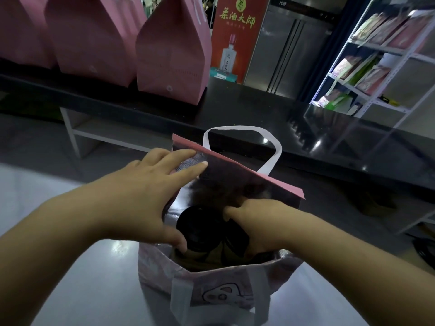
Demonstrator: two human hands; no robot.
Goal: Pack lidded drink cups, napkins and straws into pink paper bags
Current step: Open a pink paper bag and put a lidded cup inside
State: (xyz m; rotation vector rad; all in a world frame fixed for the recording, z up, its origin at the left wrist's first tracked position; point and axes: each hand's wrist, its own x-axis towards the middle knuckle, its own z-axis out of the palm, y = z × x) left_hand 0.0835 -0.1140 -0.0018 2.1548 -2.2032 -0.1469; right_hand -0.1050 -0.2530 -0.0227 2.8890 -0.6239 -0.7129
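Glossy table (94, 290), black counter (247, 107) behind; left hand (141, 198) flat on bag flap (235, 170); right hand (256, 222) grip hidden.

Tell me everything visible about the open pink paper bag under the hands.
The open pink paper bag stands upright on a pale glossy counter. Its inside looks silvery, like foil. A white flat handle loops up from the far wall; another hangs down the near wall beside a line drawing. The left hand presses flat fingers on the far wall; the right hand reaches inside, beside a black cup lid.
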